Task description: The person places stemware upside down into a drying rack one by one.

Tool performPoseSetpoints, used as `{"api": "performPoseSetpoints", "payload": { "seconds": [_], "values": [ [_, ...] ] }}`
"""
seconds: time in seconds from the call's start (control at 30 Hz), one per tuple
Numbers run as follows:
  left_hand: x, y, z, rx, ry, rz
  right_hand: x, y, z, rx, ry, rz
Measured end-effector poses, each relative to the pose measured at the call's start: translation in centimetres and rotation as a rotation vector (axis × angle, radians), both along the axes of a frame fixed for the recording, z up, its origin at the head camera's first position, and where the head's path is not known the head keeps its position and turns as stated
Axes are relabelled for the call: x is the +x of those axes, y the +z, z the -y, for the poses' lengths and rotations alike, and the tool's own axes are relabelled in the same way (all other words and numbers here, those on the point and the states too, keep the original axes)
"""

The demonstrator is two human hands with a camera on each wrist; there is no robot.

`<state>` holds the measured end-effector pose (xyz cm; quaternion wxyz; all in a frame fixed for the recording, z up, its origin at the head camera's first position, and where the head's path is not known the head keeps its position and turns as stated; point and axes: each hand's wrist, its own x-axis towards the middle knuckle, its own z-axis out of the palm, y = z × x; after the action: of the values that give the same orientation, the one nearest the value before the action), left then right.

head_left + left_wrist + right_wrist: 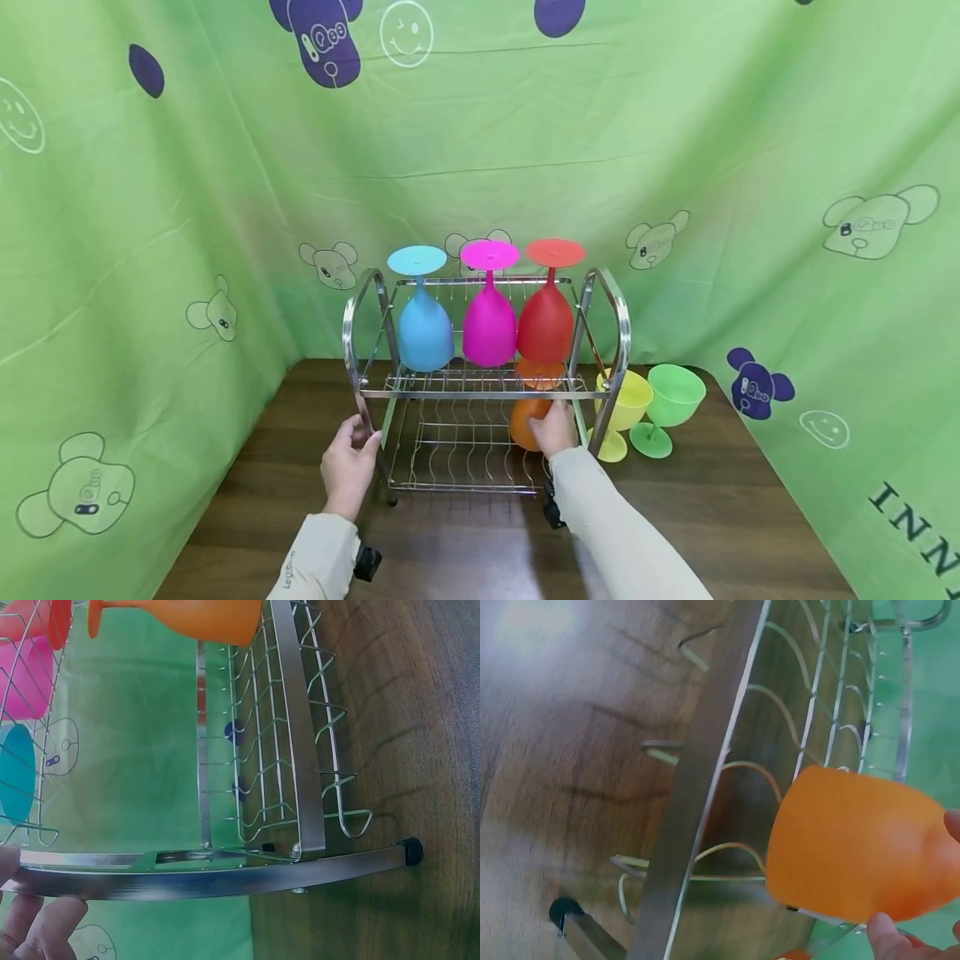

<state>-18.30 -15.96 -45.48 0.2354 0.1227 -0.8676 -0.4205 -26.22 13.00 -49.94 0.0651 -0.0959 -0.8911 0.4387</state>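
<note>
An orange goblet [855, 844] is upside down at the right end of the lower tier of a metal dish rack [487, 396]. My right hand [555, 429] reaches under the upper tier and grips this goblet, with fingers and thumb on either side of it in the right wrist view. My left hand [349, 463] holds the rack's left side post, thumb and fingers around the bar [150, 885] in the left wrist view. On the upper tier a blue goblet [425, 333], a pink goblet [490, 329] and a red goblet [546, 325] stand upside down in a row.
A yellow goblet [628, 400] and a green goblet [675, 396] stand upright on the brown wooden table [465, 550], right of the rack. Green patterned cloth [480, 117] surrounds the table at the back and sides.
</note>
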Motion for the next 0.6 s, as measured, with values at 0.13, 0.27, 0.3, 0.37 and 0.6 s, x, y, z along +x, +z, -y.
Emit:
{"api": "performPoseSetpoints", "payload": {
  "seconds": [0.13,0.27,0.3,0.37,0.6],
  "values": [
    [0.0,-0.1,0.1,0.028,0.010,-0.003,0.8,0.1,0.5,-0.037,-0.042,-0.015],
    [0.3,-0.3,0.2,0.110,0.041,-0.023,2.1,-0.1,1.5,-0.085,-0.071,-0.033],
    [0.4,-0.4,0.1,0.137,0.048,-0.035,2.5,-0.2,1.8,-0.094,-0.071,-0.054],
    [0.7,-0.5,-0.2,0.170,0.070,-0.075,3.2,-0.4,2.2,-0.116,-0.061,-0.087],
    [1.9,-1.3,-2.5,0.013,0.061,-0.304,5.3,-0.1,2.7,-0.190,-0.031,-0.135]
  ]
}}
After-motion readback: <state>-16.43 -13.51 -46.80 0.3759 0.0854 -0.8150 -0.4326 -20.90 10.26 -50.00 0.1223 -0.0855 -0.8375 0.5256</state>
